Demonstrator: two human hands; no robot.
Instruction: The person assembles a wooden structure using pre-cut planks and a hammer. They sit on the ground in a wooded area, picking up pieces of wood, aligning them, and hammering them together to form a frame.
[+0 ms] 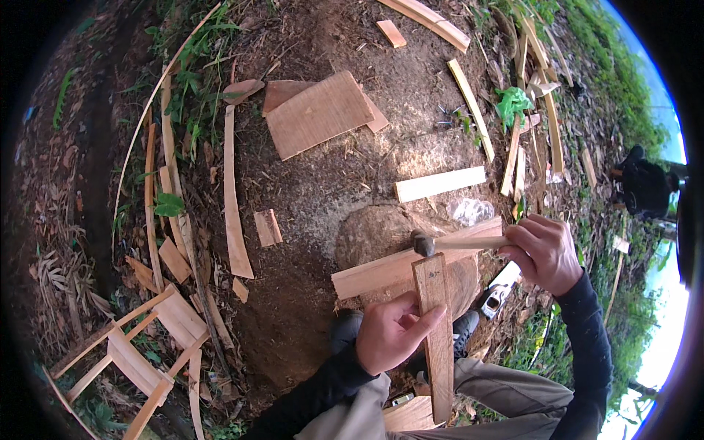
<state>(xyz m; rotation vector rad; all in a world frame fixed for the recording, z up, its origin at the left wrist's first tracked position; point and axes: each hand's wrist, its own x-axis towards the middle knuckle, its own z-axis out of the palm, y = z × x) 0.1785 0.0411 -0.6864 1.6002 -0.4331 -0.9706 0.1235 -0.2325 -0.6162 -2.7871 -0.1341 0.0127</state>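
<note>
Around me lies bare brown earth (308,308) strewn with wood offcuts (235,198) and sawdust, green weeds (183,81) at its edges under daylight.

Under the left hand (389,334) an upright board (436,330) crosses a plank (400,268) on the stump (381,235); the right hand (543,253) holds the hammer (455,242) just beyond it.

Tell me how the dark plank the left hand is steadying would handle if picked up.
The dark plank looks like stiff sawn wood, so it probably won't flex. Long and narrow, it may tip if the left hand lets go. Its rough face likely grips well rather than slipping.
</note>
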